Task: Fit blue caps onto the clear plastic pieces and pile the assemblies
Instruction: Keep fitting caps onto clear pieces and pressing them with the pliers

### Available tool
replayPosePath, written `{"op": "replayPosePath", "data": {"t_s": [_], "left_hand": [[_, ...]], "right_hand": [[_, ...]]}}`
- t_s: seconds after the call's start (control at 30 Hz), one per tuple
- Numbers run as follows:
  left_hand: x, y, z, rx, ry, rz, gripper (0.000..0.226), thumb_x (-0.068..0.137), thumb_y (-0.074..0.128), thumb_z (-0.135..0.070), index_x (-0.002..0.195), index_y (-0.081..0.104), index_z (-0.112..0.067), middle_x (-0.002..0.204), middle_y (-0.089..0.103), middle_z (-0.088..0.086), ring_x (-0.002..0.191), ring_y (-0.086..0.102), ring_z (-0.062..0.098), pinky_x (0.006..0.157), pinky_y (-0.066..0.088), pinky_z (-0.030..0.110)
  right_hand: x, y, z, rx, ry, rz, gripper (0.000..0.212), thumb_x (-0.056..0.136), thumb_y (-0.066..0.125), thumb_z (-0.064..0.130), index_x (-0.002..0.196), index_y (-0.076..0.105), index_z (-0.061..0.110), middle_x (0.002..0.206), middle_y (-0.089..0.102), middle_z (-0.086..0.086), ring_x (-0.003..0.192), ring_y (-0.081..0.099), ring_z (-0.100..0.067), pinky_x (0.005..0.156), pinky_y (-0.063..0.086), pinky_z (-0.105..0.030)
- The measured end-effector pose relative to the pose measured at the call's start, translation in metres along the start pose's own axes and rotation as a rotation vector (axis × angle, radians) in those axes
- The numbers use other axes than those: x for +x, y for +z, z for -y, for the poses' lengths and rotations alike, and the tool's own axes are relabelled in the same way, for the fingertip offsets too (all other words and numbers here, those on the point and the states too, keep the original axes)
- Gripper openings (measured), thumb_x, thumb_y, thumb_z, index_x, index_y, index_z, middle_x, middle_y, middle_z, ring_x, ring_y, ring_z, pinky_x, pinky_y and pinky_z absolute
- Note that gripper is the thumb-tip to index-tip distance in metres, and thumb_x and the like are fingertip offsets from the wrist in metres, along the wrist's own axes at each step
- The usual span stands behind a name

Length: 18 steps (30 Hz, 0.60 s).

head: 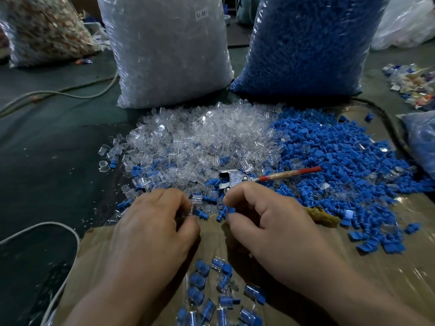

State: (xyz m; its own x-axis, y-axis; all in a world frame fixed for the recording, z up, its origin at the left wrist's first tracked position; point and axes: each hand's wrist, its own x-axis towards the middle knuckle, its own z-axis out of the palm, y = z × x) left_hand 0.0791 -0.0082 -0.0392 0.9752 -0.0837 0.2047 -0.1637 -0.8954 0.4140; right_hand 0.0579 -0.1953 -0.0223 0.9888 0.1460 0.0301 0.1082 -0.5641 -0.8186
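My left hand (155, 222) pinches a clear plastic piece (196, 201) at its fingertips. Facing it, my right hand (263, 222) pinches a blue cap (229, 211), a short gap from the clear piece. Behind my hands lies a heap of loose clear pieces (200, 142), and to its right a heap of blue caps (341, 161). Several finished assemblies (211, 292), clear with blue inside, lie on the cardboard (364, 267) between my wrists.
A metal tool with a red handle (270, 177) lies across the heaps just beyond my fingers. Two big bags stand behind: one of clear pieces (169, 50), one of blue caps (306, 43). White cables (58, 92) cross the dark table at left.
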Motion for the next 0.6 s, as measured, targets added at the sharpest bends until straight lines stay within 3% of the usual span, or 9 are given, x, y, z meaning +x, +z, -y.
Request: {"op": "replayPosePath", "data": {"t_s": [0.07,0.13,0.27,0.43,0.53,0.6], "left_hand": [[-0.002,0.002,-0.001,-0.128,-0.045,-0.059,0.012,0.079,0.070,-0.036,0.077,0.058,-0.035,0.070,0.059,-0.014,0.074,0.055,0.000,0.058,0.037,0.017],[-0.005,0.002,-0.002,-0.409,-0.098,-0.084,0.013,0.077,0.072,-0.036,0.086,0.063,-0.040,0.080,0.067,-0.016,0.072,0.062,0.004,0.052,0.047,0.019],[-0.008,0.000,-0.010,-0.971,-0.137,0.089,0.026,0.064,0.078,-0.040,0.089,0.072,-0.039,0.081,0.074,-0.001,0.072,0.073,0.020,0.063,0.060,0.030],[-0.007,0.011,-0.009,-1.074,-0.175,0.093,0.041,0.051,0.092,-0.042,0.087,0.074,-0.031,0.078,0.074,0.008,0.070,0.073,0.026,0.063,0.058,0.037],[-0.008,0.013,-0.007,-1.173,-0.199,0.111,0.031,0.058,0.085,-0.036,0.086,0.074,-0.027,0.081,0.075,0.014,0.073,0.074,0.031,0.066,0.059,0.039],[-0.009,0.013,-0.008,-1.218,-0.181,0.138,0.027,0.062,0.083,-0.032,0.086,0.074,-0.024,0.083,0.075,0.015,0.073,0.075,0.029,0.064,0.060,0.033]], "right_hand": [[0.001,0.001,-0.001,0.096,0.032,0.031,0.019,0.089,0.060,0.030,0.097,0.055,0.047,0.079,0.068,0.015,0.062,0.065,-0.008,0.057,0.056,-0.030],[0.001,0.001,0.000,0.259,0.061,0.071,0.020,0.092,0.062,0.025,0.097,0.058,0.044,0.077,0.072,0.008,0.067,0.069,-0.009,0.062,0.060,-0.031],[0.001,0.002,0.001,0.602,0.037,0.051,0.011,0.086,0.069,0.019,0.091,0.066,0.028,0.078,0.073,-0.009,0.071,0.072,-0.025,0.065,0.061,-0.040],[0.002,0.003,0.000,0.618,0.032,0.034,0.010,0.085,0.069,0.012,0.089,0.067,0.021,0.080,0.072,-0.013,0.075,0.071,-0.032,0.068,0.061,-0.048],[0.001,0.001,0.000,0.547,0.039,0.005,0.017,0.089,0.067,0.008,0.091,0.068,0.024,0.083,0.072,-0.008,0.077,0.071,-0.028,0.069,0.061,-0.047],[0.000,-0.001,0.001,0.521,0.035,-0.020,0.017,0.089,0.067,0.009,0.090,0.070,0.026,0.084,0.073,-0.004,0.078,0.072,-0.023,0.070,0.061,-0.044]]}}
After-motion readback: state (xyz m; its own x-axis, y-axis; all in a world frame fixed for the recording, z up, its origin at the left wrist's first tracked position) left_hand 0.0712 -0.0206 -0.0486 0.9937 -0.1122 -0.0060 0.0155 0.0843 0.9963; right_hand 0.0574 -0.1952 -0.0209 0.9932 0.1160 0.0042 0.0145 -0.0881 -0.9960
